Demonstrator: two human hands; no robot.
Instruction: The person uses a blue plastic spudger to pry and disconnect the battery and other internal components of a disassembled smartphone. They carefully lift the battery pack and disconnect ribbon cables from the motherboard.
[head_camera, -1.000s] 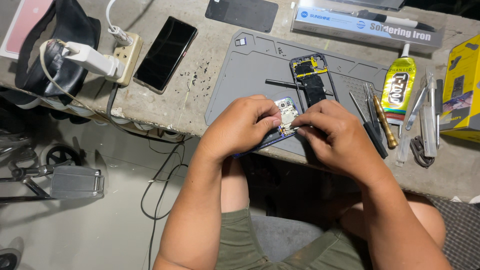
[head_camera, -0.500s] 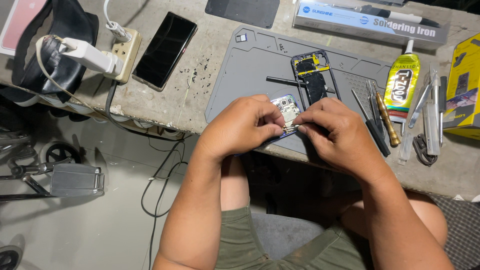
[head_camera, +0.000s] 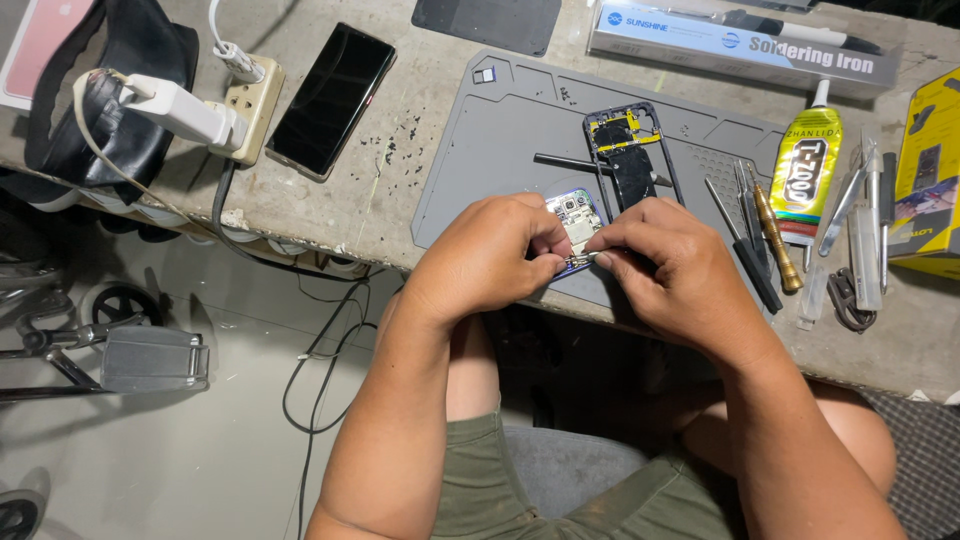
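The fingers (head_camera: 548, 262) of the left hand (head_camera: 487, 262) pinch the near edge of an opened phone body (head_camera: 575, 218), while the right hand (head_camera: 672, 270) has its fingers closed on a thin metal tool whose tip meets the same spot. The phone body lies at the front edge of a grey work mat (head_camera: 500, 130) on the bench (head_camera: 400, 190), just beside a black phone frame (head_camera: 630, 155). Farther right lie screwdrivers (head_camera: 755, 235), a glue tube (head_camera: 806, 165) and tweezers (head_camera: 848, 200); a dark phone (head_camera: 332, 98) and a power strip (head_camera: 250, 100) sit to the left.
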